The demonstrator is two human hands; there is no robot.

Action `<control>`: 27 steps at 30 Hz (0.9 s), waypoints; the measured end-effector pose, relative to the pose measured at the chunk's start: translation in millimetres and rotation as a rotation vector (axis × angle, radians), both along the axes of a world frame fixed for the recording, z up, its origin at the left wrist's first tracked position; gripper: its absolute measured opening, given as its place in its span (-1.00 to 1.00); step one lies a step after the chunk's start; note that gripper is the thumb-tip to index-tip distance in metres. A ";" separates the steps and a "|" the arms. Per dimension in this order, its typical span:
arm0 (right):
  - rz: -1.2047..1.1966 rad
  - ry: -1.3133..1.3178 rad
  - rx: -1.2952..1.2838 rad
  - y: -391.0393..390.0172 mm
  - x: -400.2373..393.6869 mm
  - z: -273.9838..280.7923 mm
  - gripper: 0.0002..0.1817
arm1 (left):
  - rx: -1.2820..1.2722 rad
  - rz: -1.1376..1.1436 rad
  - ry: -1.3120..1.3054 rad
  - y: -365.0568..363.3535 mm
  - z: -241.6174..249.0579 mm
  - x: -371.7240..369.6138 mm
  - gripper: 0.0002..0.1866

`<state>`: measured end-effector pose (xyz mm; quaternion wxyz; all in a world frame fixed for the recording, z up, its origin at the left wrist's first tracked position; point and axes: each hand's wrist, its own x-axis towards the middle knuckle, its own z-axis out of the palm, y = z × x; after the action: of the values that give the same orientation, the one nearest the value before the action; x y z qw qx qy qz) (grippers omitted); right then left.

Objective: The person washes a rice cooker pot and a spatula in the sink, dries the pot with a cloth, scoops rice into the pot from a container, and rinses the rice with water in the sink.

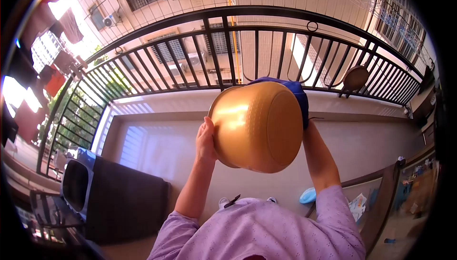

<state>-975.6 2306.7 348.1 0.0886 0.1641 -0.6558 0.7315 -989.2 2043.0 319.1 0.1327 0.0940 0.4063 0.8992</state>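
A golden metal pot (257,129) with a dimpled band hangs in front of me, tipped on its side, its round base turned to the right and its inside facing away. My left hand (205,138) is closed on the pot's rim at the left, thumb up. Behind the pot's upper right side is a dark blue cloth-like thing (299,96); I cannot make out its exact kind. My right forearm (321,155) reaches up to this blue thing. Blue material and the pot hide my right hand, so its fingers do not show.
Ahead runs a black balcony railing (219,53) above a low ledge. At the left stands a dark bin-like box (126,198). Clothes (71,27) hang at upper left. A round brown object (356,78) rests by the railing. A light blue item (308,195) lies near my right elbow.
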 end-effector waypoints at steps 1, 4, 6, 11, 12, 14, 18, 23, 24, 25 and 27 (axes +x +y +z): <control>-0.057 0.056 0.027 -9.0 0.5 -1.3 -0.69 | 0.024 0.011 0.029 -0.6 2.0 -1.4 -0.54; -0.223 0.230 0.190 -49.2 16.2 -10.9 -0.73 | 0.114 0.066 0.102 0.8 13.2 -9.6 -0.52; -0.307 0.337 0.302 -75.6 29.1 -18.4 -0.75 | 0.170 0.147 0.136 4.8 17.2 -21.9 -0.51; -0.336 0.512 0.530 -89.4 35.9 -38.0 -0.83 | 0.225 0.461 0.068 8.9 -10.6 -53.9 -0.55; -0.324 0.550 0.575 -89.6 34.2 -36.3 -0.81 | 0.221 0.494 0.009 9.1 -23.2 -55.2 -0.57; -0.257 0.656 0.641 -97.0 21.3 -32.8 -0.79 | -0.119 0.567 -0.097 1.5 -51.7 -48.4 -0.59; -0.013 0.598 0.447 -134.6 -6.9 -43.4 -0.75 | -0.192 0.582 -0.075 -16.9 -118.8 -42.1 -0.69; 0.443 0.052 0.244 -167.7 -8.1 -125.0 -0.70 | -0.906 0.222 0.043 -60.7 -241.7 -13.9 -0.86; 0.600 -0.184 0.349 -201.6 1.0 -94.8 -0.70 | -1.048 0.123 0.102 -66.8 -252.6 -7.0 -0.86; 0.641 -0.039 0.745 -231.8 -5.0 -114.8 -0.71 | -1.151 0.025 0.157 -71.0 -259.9 -0.4 -0.85; 0.914 0.310 0.685 -294.7 -2.0 -123.5 -0.65 | -1.315 -0.144 0.277 -81.9 -264.6 4.9 -0.84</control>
<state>-977.7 2012.0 224.7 -0.1987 0.5542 -0.6967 0.4098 -984.3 1961.2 54.5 0.1686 0.1347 0.8750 0.4334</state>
